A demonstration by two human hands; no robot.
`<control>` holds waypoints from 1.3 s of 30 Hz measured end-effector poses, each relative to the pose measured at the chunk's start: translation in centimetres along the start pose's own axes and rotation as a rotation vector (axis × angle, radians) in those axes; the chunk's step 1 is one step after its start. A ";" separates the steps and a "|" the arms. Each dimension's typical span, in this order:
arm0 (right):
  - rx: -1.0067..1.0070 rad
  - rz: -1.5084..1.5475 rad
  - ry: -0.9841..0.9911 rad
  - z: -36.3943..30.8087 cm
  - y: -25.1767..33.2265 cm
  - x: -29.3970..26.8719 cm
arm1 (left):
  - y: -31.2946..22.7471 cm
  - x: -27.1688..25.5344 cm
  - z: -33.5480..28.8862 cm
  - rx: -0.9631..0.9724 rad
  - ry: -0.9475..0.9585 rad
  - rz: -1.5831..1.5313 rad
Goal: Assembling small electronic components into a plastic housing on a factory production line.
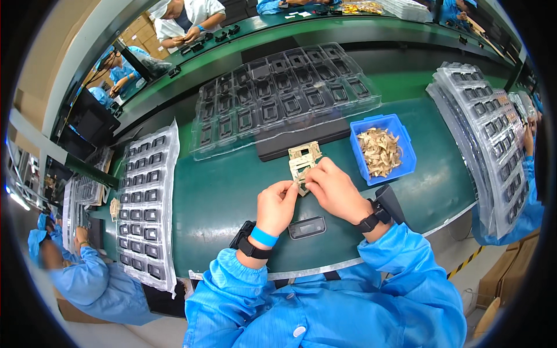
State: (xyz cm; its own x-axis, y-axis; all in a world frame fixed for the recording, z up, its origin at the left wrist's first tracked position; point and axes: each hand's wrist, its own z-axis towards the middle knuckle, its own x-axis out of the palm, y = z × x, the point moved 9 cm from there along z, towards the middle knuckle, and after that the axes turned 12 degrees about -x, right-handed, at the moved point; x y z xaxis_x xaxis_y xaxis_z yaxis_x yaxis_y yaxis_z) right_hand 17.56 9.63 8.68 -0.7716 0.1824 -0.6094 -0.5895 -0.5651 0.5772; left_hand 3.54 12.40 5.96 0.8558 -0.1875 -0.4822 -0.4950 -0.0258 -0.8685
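Observation:
Both my hands meet over the green bench in the middle of the head view. My left hand (276, 206) pinches the near end of a beige flat frame piece (297, 166) with a rectangular opening. On the same piece, from the right, the fingers of my right hand (333, 190) are closed; fingertips hide the exact grip. Another beige frame piece (312, 148) lies just beyond it. Closer to me, a black rectangular part (307, 228) with rounded corners rests flat on the bench (214, 203).
A blue bin (408, 152) of beige scraps (378, 152) stands right of my hands. Beyond lies a clear tray (229, 133) of black frames, partly over a dark block (331, 141). More filled trays flank me, left (168, 217) and right (458, 122). Several people work nearby.

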 end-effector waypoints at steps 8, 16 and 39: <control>0.054 0.123 -0.075 0.2 0.4 -0.6 | 0.3 0.8 -0.8 -0.110 0.066 -0.277; -0.113 -0.061 -0.078 0.1 1.9 -0.2 | 0.7 0.1 -1.2 -0.120 0.016 -0.221; 0.194 -0.163 -0.432 -3.0 -1.6 -13.2 | -1.1 -0.7 -3.0 -0.193 0.064 -0.708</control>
State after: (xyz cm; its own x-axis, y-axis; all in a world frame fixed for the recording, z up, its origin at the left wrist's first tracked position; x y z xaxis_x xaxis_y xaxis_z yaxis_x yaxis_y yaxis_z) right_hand 29.42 5.75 14.19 -0.6701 0.5954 -0.4432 -0.7125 -0.3486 0.6089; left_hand 3.08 9.58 7.59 0.9727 -0.1183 0.1995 0.1503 -0.3336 -0.9307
